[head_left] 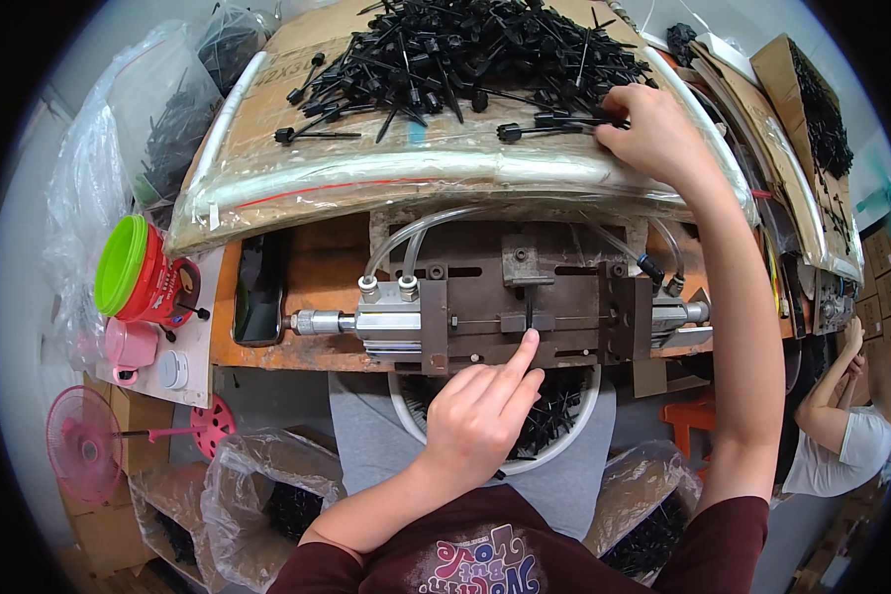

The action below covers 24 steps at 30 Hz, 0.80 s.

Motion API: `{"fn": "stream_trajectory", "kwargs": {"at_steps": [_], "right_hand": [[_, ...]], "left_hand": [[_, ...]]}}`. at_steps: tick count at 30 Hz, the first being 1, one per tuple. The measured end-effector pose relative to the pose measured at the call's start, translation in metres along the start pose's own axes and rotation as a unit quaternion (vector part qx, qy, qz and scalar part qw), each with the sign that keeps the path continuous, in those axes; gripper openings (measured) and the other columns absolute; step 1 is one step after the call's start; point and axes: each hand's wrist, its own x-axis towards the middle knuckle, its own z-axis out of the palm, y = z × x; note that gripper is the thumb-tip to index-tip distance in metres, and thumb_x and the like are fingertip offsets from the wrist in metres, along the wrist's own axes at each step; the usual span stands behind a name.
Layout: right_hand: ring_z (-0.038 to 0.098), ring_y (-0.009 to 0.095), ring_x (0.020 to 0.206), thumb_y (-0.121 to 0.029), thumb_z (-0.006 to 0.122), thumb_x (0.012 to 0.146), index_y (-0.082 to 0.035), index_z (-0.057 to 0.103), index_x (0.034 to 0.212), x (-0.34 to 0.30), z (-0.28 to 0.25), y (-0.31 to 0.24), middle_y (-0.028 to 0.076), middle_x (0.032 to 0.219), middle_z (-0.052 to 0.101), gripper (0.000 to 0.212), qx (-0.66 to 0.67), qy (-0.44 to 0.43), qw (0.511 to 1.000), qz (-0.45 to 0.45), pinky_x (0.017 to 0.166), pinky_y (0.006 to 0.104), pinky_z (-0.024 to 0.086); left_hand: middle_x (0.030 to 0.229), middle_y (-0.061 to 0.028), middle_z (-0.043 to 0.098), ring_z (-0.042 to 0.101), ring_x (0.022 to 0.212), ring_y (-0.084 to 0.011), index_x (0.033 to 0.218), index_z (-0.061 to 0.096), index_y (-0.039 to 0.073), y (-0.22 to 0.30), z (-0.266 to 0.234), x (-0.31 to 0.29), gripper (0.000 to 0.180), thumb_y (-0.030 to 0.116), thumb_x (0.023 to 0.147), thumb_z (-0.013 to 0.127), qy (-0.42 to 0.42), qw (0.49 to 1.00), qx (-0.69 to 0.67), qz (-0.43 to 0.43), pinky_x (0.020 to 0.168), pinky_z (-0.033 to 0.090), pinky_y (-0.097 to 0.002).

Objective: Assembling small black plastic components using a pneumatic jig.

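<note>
Though partly hidden, black part point(572, 121) between right hand's point(653, 134) fingers, clamping unclear; left hand point(477, 421) curled, index outstretched.

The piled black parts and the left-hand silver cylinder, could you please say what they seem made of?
Black parts: probably moulded plastic, from their uniform dark, satin sheen. Left-hand silver cylinder: likely satin-finished aluminium, judging by its pale metallic, grooved body.

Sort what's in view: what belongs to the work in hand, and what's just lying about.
In use, it seems:
- black plastic parts
- metal fixture
- clear air hoses

Seemingly just lying about:
- red bucket
- pink mug
- pink fan
</note>
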Motion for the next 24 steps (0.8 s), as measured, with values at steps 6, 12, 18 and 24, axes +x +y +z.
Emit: {"fn": "stream_trajectory", "kwargs": {"at_steps": [6, 12, 18, 24], "right_hand": [[0.062, 0.035, 0.105, -0.017, 0.059, 0.085, 0.004, 0.062, 0.111, -0.007, -0.01, 0.014, 0.023, 0.106, 0.066, 0.034, -0.057, -0.047, 0.994, -0.08, 0.095, 0.0422, 0.048], [0.062, 0.038, 0.093, -0.01, 0.051, 0.092, 0.003, 0.05, 0.098, -0.021, -0.017, 0.026, 0.02, 0.096, 0.063, 0.015, -0.142, -0.059, 0.976, -0.156, 0.082, 0.0459, 0.049], [0.062, 0.037, 0.089, -0.009, 0.051, 0.091, 0.0, 0.043, 0.097, -0.044, -0.023, 0.036, 0.017, 0.095, 0.062, 0.013, -0.152, 0.023, 0.977, -0.147, 0.073, 0.0436, 0.05], [0.062, 0.031, 0.08, -0.008, 0.057, 0.083, -0.002, 0.049, 0.103, -0.084, -0.027, 0.024, 0.014, 0.097, 0.062, 0.022, -0.131, 0.27, 0.902, -0.31, 0.067, 0.0382, 0.05]], "left_hand": [[0.124, -0.0133, 0.065, 0.063, 0.064, -0.0173, 0.091, 0.07, 0.004, -0.004, -0.002, 0.009, 0.025, 0.01, 0.068, 0.078, -0.003, 1.0, 0.023, -0.004, 0.063, 0.05, -0.027], [0.126, -0.0128, 0.064, 0.062, 0.06, -0.0164, 0.09, 0.07, 0.005, -0.004, 0.001, 0.009, 0.025, 0.011, 0.067, 0.08, -0.008, 1.0, 0.026, -0.006, 0.058, 0.049, -0.0254], [0.126, -0.0124, 0.064, 0.062, 0.059, -0.0166, 0.089, 0.07, 0.005, -0.006, -0.001, 0.008, 0.025, 0.012, 0.067, 0.08, -0.014, 1.0, 0.016, -0.008, 0.057, 0.049, -0.0251], [0.126, -0.015, 0.064, 0.066, 0.066, -0.0142, 0.11, 0.068, 0.002, 0.0, -0.013, 0.012, 0.037, 0.013, 0.076, 0.079, -0.014, 0.992, -0.105, -0.071, 0.062, 0.053, -0.0233]]}}
